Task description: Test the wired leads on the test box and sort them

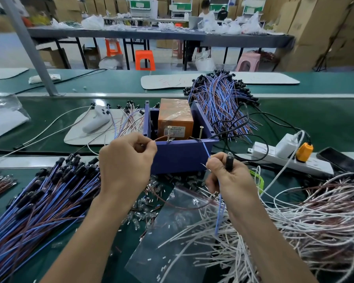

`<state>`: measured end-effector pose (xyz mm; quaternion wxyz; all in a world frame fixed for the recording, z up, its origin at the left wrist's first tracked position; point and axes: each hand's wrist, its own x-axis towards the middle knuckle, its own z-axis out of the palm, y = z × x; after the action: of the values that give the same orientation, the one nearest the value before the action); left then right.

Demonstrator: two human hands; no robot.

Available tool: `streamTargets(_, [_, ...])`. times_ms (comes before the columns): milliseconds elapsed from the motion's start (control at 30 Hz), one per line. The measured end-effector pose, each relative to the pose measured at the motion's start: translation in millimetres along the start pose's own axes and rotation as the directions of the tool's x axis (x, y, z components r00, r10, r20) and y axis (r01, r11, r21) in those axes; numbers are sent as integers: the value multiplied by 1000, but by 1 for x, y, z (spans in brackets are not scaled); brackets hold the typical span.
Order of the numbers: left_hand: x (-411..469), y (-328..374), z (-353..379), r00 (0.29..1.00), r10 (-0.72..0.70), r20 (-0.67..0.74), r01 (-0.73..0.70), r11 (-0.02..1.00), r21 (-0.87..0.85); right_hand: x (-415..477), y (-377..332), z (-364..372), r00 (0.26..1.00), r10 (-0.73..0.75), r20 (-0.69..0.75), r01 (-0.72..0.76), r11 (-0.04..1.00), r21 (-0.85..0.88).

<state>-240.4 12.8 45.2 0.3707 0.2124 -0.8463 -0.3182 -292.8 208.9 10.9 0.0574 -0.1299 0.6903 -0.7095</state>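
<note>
Testing one lead at the test box. Pinching its brown wire in left hand against the box's left screw. Pinching the blue wire and gripping the lamp holder in right hand, just below the box's right screw. Next, probably: steady both contacts, watch the bulb, then sort.

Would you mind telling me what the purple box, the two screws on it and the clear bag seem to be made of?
The purple box looks like matte plastic sheet: flat panels, even colour. The screws are metal, brassy and shiny, with visible threads. The clear bag is thin glossy plastic film; it creases and things show through.
</note>
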Motion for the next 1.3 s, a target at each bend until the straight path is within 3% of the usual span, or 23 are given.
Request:
streamTargets(100, [1, 0, -3, 999, 0, 52, 1, 1000, -6, -1, -2, 1, 1000, -18, 7, 18, 1000, -7])
streamTargets(167, [3, -2, -8, 975, -2, 221, 29, 992, -120, -2, -3, 2, 1000, -20, -4, 20, 999, 30])
streamTargets(233, [4, 1, -14, 908, 14, 420, 107, 959, -264, -2, -4, 4, 999, 0, -36, 3, 997, 81])
streamTargets(300, [4, 3, -17, 859, 47, 510, 130, 943, -305, -4, -6, 7, 999, 16, -40, -12, 994, 108])
streamTargets(467, [3, 7, -15, 811, 76, 580, 118, 950, -289, -7, -7, 8, 1000, -3, -21, 6, 989, 147])
streamTargets(600, [2, 8, -17, 796, 73, 600, 136, 946, -295, -6, -4, 8, 998, -33, -46, 36, 997, 73])
streamTargets(700, [5, 5, -20, 826, 23, 563, 155, 951, -267, -4, -3, 4, 992, -43, -117, 50, 997, 62])
streamTargets(767, [10, 1, -24, 855, -28, 519, 182, 951, -249, -5, -4, -2, 994, -61, -90, 62, 998, 8])
streamTargets(867, [14, -2, -24, 934, -68, 351, 137, 974, -178, -10, -8, -3, 995, -19, 96, 46, 959, -280])
streamTargets(967, [11, 1, -18, 986, -35, 165, 47, 996, -70, -13, -6, 4, 992, -43, 119, 95, 878, -469])
streamTargets(1133, [9, -1, -10, 997, -54, 63, 59, 994, -89, -12, -8, 4, 995, -103, 13, 100, 908, -407])
streamTargets(1300, [9, -4, -8, 995, -64, 71, 72, 990, -121, -11, -6, 2, 996, -65, 63, 84, 924, -373])
